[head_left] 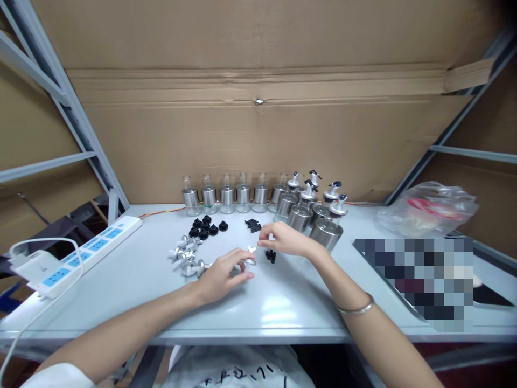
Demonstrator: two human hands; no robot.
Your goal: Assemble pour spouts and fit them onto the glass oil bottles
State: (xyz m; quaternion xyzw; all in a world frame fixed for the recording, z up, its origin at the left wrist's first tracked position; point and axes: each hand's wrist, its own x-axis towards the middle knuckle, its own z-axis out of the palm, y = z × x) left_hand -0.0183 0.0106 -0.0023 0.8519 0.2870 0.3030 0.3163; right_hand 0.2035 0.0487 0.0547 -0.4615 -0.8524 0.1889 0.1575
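Note:
My left hand (226,276) is closed around a silver bottle pourer spout (251,262), its white tip (251,249) pointing up. Just beyond it, my right hand (278,238) has its fingers pinched together; whatever lies between them is too small to make out. Small black pieces (270,255) sit in a cluster below my right fingers. More silver pourer spouts (186,255) lie in a loose pile left of my left hand. Black ridged stoppers (204,227) are grouped behind that pile. Flat black clips (253,225) rest on the table behind my hands.
Glass bottles with metal sleeves (243,195) line the table's back. At right, several bottles (325,231) carry pourers with black flaps. A power strip (91,253) with a white charger (38,268) lies left. A plastic bag (428,207) and a pixelated dark-edged object (416,285) are right.

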